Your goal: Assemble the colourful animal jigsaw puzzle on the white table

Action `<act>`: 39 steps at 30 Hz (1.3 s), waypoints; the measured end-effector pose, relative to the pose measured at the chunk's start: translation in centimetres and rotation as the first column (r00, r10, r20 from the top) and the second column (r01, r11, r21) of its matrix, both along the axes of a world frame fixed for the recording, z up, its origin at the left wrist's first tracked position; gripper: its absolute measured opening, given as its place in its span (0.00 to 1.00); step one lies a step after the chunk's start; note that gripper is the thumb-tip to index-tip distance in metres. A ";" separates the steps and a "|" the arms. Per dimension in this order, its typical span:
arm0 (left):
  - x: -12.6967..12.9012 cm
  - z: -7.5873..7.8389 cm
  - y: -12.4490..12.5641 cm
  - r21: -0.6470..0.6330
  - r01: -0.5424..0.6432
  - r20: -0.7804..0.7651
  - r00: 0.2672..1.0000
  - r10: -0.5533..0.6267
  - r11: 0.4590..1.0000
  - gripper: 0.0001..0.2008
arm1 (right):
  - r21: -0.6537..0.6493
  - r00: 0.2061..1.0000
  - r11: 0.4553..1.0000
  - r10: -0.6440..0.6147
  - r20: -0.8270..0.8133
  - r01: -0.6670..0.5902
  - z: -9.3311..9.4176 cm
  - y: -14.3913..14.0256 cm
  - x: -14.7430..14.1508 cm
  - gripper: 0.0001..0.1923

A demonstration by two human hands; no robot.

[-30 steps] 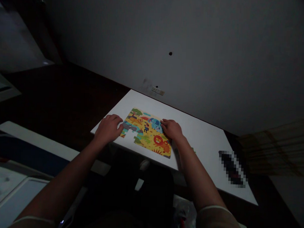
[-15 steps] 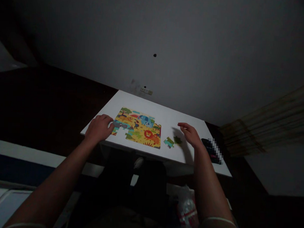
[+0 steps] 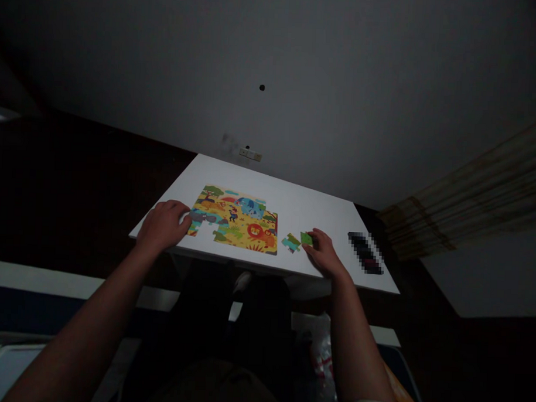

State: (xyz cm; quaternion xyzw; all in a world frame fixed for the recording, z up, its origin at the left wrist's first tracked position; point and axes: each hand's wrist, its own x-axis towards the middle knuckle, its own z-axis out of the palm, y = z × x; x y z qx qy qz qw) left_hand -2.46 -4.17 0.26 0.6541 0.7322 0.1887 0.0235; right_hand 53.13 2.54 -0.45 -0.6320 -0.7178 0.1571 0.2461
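A jigsaw puzzle (image 3: 236, 220) with cartoon animals, among them a lion and an elephant, lies mostly joined on the white table. It has a gap at its lower left edge and another at its upper right corner. My left hand (image 3: 164, 224) rests at the puzzle's left edge, fingers bent and thumb apart, holding nothing. To the right of the puzzle, my right hand (image 3: 323, 253) has its thumb and fingertips on a green puzzle piece (image 3: 306, 238). Just left of that, a loose green and blue puzzle piece (image 3: 290, 243) lies on the table.
The white table (image 3: 311, 208) stands close to a grey wall (image 3: 324, 109). A dark, pixelated object (image 3: 366, 254) lies near its right end. Below the table's front edge are my legs and a clear plastic bag (image 3: 322, 349). A striped curtain (image 3: 461, 196) hangs at right.
My right hand has come down from above the table onto the green puzzle piece and grips it. My left hand stays by the puzzle's left edge. The whole view has shifted slightly.
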 end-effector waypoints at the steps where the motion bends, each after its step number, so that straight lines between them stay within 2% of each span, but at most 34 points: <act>1: 0.0 -0.1 0.0 0.001 -0.005 0.005 1.000 0.005 1.000 0.27 | 0.010 1.000 1.000 0.001 -0.013 -0.001 -0.1 0.0 0.1 0.20; 5: -0.1 -0.3 0.1 0.008 -0.003 0.004 1.000 0.003 1.000 0.25 | 0.036 0.996 0.999 0.018 -0.090 -0.015 -0.8 -0.1 0.3 0.18; 11: -0.1 -0.4 0.2 -0.015 -0.005 -0.014 1.000 0.005 1.000 0.24 | 0.089 0.968 0.995 -0.022 -0.250 0.046 -1.6 -0.1 0.2 0.23; 22: -0.2 -0.6 0.2 -0.010 -0.013 -0.041 0.999 0.012 1.000 0.24 | 0.136 0.930 0.989 -0.008 -0.368 0.062 -2.5 -0.4 0.6 0.27; 27: -0.1 -0.5 0.2 0.001 -0.017 -0.032 0.999 0.017 1.000 0.24 | 0.195 0.928 0.974 -0.039 -0.371 0.119 -1.8 -1.3 0.1 0.31; 30: 0.0 -0.4 0.1 -0.005 -0.019 -0.041 0.999 0.019 1.000 0.26 | 0.154 0.904 0.977 -0.068 -0.423 0.145 -1.1 -1.9 -0.5 0.33; 35: 0.0 -0.4 0.2 -0.011 -0.022 -0.051 0.998 0.021 1.000 0.26 | 0.060 0.900 0.988 -0.102 -0.424 0.140 -0.1 -2.4 -1.5 0.23; 39: -0.1 -0.5 0.3 -0.014 -0.018 -0.062 0.998 0.017 1.000 0.26 | 0.040 0.902 0.987 -0.128 -0.412 0.159 0.1 -2.5 -1.3 0.22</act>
